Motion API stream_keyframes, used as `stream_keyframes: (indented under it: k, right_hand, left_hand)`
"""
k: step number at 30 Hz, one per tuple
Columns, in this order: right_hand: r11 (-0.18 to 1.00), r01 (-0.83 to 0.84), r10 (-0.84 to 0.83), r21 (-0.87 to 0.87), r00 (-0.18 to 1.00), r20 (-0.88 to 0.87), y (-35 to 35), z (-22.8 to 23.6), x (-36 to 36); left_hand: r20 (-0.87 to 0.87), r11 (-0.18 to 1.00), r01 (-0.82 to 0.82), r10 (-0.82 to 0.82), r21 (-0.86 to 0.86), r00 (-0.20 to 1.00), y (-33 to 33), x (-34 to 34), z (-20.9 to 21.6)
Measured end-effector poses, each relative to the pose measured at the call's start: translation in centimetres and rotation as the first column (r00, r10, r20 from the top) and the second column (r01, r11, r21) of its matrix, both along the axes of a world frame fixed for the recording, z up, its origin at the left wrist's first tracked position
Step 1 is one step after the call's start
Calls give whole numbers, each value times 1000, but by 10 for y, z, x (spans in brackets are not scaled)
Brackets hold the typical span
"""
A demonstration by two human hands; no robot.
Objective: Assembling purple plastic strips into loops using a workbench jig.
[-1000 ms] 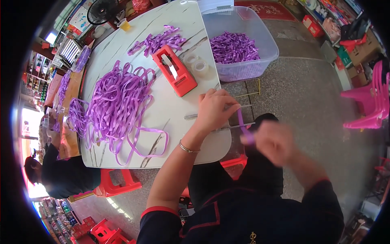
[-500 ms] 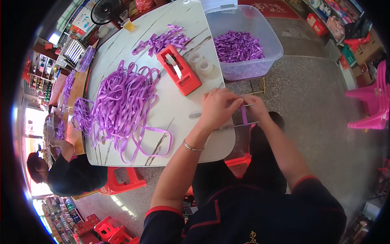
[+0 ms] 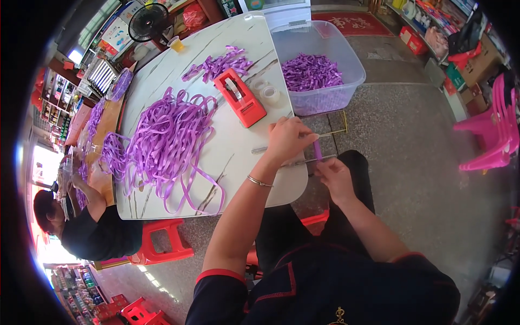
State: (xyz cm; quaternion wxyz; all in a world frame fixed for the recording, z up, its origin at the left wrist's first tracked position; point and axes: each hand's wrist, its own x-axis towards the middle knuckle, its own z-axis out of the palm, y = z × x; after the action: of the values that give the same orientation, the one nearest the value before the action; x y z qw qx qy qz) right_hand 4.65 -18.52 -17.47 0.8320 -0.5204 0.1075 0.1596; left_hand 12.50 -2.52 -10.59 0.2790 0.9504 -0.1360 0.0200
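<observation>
Two thin metal rods stick out past the table's right edge, the far rod [image 3: 330,133] and the near rod [image 3: 300,162]. A short band of purple ribbon [image 3: 318,149] spans the gap between them. My left hand [image 3: 290,140] lies over the far rod, thumb and fingers pinching the ribbon there. At the near rod, the fingertips of my right hand [image 3: 337,177] are pinched together at the ribbon's lower end. To the left, a big heap of long purple ribbons [image 3: 168,141] covers the table, one loop trailing toward me.
On the white marbled table [image 3: 244,189] stand a red tape dispenser [image 3: 241,100], clear tape rolls [image 3: 270,95], a small ribbon pile [image 3: 219,64] and a cup [image 3: 176,44]. A clear bin [image 3: 330,97] holds purple pieces. A co-worker [image 3: 86,216] sits left; pink stools [image 3: 490,130] stand right.
My right hand has moved from the far rod toward me, down to the near rod. My left hand keeps its pinch at the far rod. The whole view has shifted slightly.
</observation>
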Motion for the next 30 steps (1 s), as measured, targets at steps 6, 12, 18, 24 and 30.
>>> stream_keyframes:
  k: [6,12,18,24,30]
  right_hand:
    - [1000,-19,19,-19,999,-34,-4,14,1]
    - [985,-141,135,-101,989,-65,-8,23,3]
    - [979,-173,170,-109,985,-30,-14,19,3]
    - [973,-201,205,-116,979,19,-15,27,3]
    - [970,-205,212,-130,976,46,-13,28,4]
  left_hand:
    - [-20,1000,5,-5,-12,1000,0,-2,3]
    - [293,924,56,62,-379,954,-5,-32,-11]
    - [-568,453,-432,-219,-779,794,-16,-112,21]
    - [-617,-19,-716,-492,-698,614,-25,-117,11]
    - [-433,-293,-788,-706,-541,560,-22,-102,-8]
